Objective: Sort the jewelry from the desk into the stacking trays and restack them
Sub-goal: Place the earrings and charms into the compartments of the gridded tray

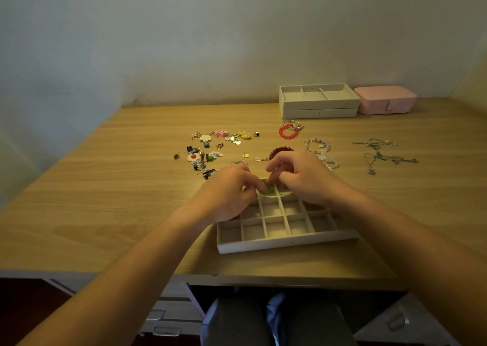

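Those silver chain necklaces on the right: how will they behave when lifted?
Probably floppy: the silver chain necklaces lie in loose, crossing loops. Likely to tangle and lift together, since strands overlap. Thin links suggest little weight.

A: Where are the person's hands?
B: Over the far row of the gridded tray (287, 243), which lies near the front edge of the bench (131, 187). The left hand (229, 192) and the right hand (303, 179) both pinch a small green piece (265, 190), too blurred to name.
A: And beyond them?
B: Scattered earrings (208, 148), bead bracelets (280, 149), silver chains (382, 153), two stacked trays (319, 105) and a pink box (384, 100).
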Motion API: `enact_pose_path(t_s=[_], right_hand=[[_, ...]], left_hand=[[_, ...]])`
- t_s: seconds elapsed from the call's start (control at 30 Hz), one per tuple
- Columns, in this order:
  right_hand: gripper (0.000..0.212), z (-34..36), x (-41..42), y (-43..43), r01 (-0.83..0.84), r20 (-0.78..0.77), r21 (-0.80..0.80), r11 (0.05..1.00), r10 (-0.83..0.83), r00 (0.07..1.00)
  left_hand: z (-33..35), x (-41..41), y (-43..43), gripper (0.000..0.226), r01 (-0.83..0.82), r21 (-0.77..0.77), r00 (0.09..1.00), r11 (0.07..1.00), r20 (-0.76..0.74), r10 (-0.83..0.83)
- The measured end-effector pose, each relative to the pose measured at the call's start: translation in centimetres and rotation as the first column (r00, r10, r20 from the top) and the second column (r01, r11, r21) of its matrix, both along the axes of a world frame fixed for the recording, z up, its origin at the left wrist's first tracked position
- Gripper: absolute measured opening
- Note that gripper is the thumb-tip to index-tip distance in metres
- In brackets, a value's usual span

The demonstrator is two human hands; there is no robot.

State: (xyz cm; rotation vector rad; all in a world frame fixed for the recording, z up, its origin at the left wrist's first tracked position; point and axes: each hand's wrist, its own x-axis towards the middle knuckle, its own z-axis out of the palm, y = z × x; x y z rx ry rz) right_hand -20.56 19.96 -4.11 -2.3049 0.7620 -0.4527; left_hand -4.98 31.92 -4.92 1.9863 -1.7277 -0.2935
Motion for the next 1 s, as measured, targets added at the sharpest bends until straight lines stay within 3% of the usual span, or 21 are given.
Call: enact_pose_path(t_s=[0.23, 0.53, 0.73, 0.9, 1.0], right_hand=[[0.034, 0.0, 0.0, 0.0, -0.024, -0.038, -0.033, 0.999, 0.023, 0.999], [0.037, -0.1, 0.1, -0.2, -0.026, -0.053, -0.013, 1.000, 0.025, 0.998], [0.040, 0.5, 0.1, 0.2, 0.008, 0.009, -0.028, 1.000, -0.008, 1.000], [0.037, 0.6, -0.1, 0.9, -0.084, -0.084, 0.003, 0.996, 0.084, 0.993], [0.036, 0.8, 0.0, 1.1, -0.073, -0.090, 0.011, 0.997, 0.074, 0.993]], left_hand=[[-0.2, -0.2, -0.1, 0.033, 0.002, 0.075, 0.997, 0.997, 0.082, -0.009], [-0.2, -0.3, 0.0, 0.034, 0.003, 0.050, 0.997, 0.999, 0.076, -0.007], [0.1, 0.2, 0.4, 0.028, -0.100, -0.053, 0.995, 0.994, 0.001, 0.100], [-0.1, 0.5, 0.7, 0.017, -0.230, -0.108, 0.970, 0.967, 0.061, 0.237], [-0.4, 0.6, 0.9, 0.025, -0.273, -0.078, 0.955, 0.959, 0.097, 0.280]])
